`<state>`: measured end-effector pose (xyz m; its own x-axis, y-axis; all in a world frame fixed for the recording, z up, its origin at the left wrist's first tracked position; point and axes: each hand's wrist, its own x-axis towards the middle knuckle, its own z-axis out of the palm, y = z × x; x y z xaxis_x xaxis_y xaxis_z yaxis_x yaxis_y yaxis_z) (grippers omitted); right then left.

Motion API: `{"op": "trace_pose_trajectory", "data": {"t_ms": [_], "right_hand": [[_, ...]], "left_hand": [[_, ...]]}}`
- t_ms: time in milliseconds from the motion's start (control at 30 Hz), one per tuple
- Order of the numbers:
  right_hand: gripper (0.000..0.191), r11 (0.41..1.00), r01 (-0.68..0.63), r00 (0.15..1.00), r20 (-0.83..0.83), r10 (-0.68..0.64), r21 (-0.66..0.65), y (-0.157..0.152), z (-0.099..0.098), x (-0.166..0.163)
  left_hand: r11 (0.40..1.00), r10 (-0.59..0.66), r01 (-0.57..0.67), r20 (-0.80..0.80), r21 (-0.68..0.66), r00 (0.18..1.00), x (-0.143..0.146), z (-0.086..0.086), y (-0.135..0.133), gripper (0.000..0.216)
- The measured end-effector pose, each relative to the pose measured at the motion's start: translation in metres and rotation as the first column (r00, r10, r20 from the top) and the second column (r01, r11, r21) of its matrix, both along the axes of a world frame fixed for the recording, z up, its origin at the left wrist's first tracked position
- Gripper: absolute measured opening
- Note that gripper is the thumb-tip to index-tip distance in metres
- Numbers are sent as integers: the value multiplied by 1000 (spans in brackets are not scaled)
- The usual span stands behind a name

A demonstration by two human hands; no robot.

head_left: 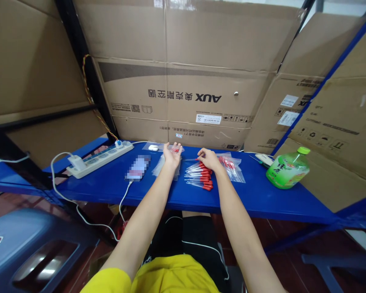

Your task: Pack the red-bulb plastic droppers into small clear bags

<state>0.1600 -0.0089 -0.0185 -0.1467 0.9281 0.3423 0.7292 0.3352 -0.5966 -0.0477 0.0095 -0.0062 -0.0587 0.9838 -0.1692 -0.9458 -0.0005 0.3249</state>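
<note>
My left hand [171, 155] is turned palm up, its fingers curled up around a clear plastic bag [179, 149] with a bit of red showing in it. Under that wrist lies a stack of clear plastic bags [158, 167]. Fingers pinched, my right hand [209, 158] grips a red-bulbed dropper whose thin clear stem points left. Just below it, a row of red-bulbed plastic droppers [201, 177] lies on the blue shelf, stems to the left. Beyond my right wrist are filled zip bags [236, 171] with red droppers inside.
On the blue tabletop [247, 201] stand a white power strip [102, 159], a charging phone [138, 167] and a white earbud case [153, 148]. A green bottle [288, 169] leans at the right beside a white device [264, 158]. Cardboard panels [183, 81] wall the back.
</note>
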Motion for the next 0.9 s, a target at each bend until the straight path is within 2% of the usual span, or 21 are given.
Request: {"op": "trace_pose_trajectory", "data": {"t_ms": [133,233,300,467,600,900], "right_hand": [[10,988,-45,953,-291,86,147,-5,12,1],[21,975,-25,878,-462,126,220,-11,20,-4],[27,965,-6,852,-504,143,264,-16,23,-11],[24,942,-26,885,-430,177,335,-29,24,-36],[18,891,-86,911,-327,252,446,-37,24,-51],[19,895,30,967,-239,86,444,-42,20,-61]], "left_hand": [[995,97,-97,26,13,995,-1,3,-2,7],[990,140,-141,40,25,989,-1,6,-5,9],[992,123,-125,48,28,991,0,8,-7,13],[1000,23,-23,4,16,1000,15,9,-14,18],[996,-90,89,55,25,994,28,8,-16,18],[980,-192,191,6,60,981,33,7,-22,29]]}}
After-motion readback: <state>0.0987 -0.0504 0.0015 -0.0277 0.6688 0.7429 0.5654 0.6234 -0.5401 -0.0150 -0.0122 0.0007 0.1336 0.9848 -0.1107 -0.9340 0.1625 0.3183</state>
